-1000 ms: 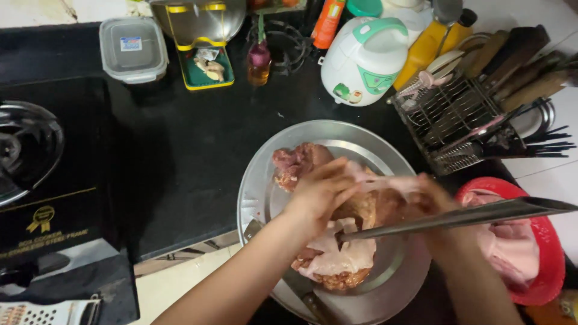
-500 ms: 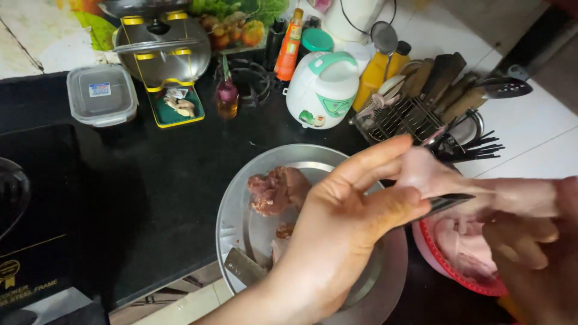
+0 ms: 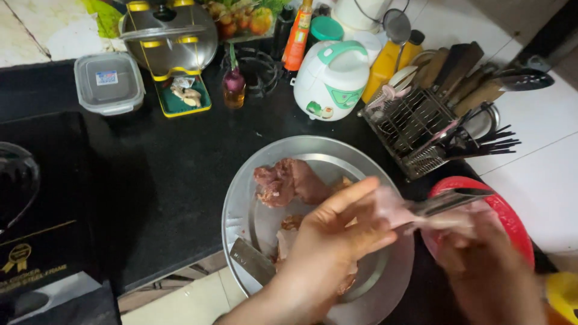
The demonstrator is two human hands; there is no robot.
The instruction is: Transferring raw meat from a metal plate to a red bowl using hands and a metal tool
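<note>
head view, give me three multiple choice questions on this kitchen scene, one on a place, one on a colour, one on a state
1. Where do the raw meat pieces lie?
A. on the round metal tray
B. in the wire rack
C. in the lidded plastic box

2. What colour is the bowl at the right, behind the knife?
A. blue
B. red
C. white

3. What is the left hand doing?
A. lying flat on the counter
B. pinching a pale strip of meat
C. lifting the rice cooker lid

Answers: 1 A, the pieces rest inside the tray's rim. 2 B, its rim shows bright red. 3 B, thumb and fingers close on the strip, with the knife blade against it; the right hand is blurred.
</note>
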